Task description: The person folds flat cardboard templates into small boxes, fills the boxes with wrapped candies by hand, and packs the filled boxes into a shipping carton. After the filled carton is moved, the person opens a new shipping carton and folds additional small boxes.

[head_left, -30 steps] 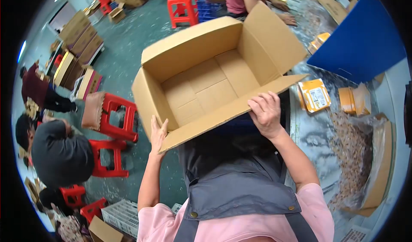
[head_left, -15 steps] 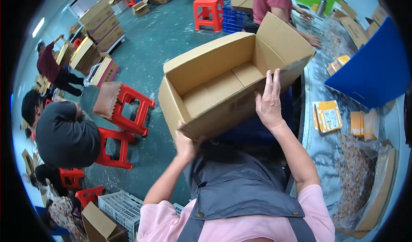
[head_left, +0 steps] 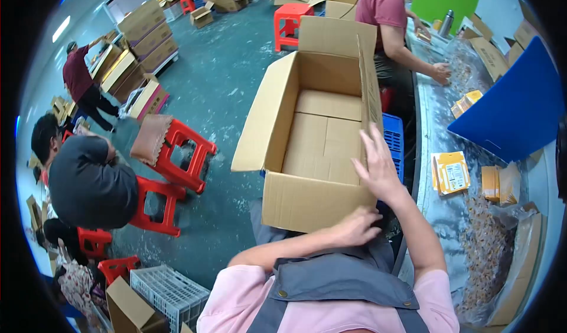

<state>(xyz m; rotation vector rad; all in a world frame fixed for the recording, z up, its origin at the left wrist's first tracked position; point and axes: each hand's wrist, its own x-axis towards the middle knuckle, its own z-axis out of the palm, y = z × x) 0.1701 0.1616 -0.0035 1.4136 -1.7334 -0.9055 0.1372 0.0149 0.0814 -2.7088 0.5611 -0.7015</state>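
Observation:
In front of my body stands an open cardboard box (head_left: 325, 138), bare inside, with its flaps folded outward except the right one, which rises upright. My right hand (head_left: 381, 167) lies against that right side near the close corner, fingers spread. My left hand (head_left: 357, 225) has crossed over to the box's near right corner, just by the near flap (head_left: 313, 200). Its fingers are loosely bent and apart, gripping nothing. Beneath the box, on its right, part of a blue plastic crate (head_left: 394, 144) shows.
The metal worktable (head_left: 434, 226) on my right holds flat yellow cartons (head_left: 452, 172), a heap of small wrapped pieces (head_left: 487, 250) and a blue panel (head_left: 514, 102). A co-worker (head_left: 381, 14) works farther along it. Red stools (head_left: 183, 161) and a seated person (head_left: 88, 179) are at left.
The box has turned and come down from a tilt to sit lengthwise before me, its flaps opened out. My left hand has left its left corner and moved right.

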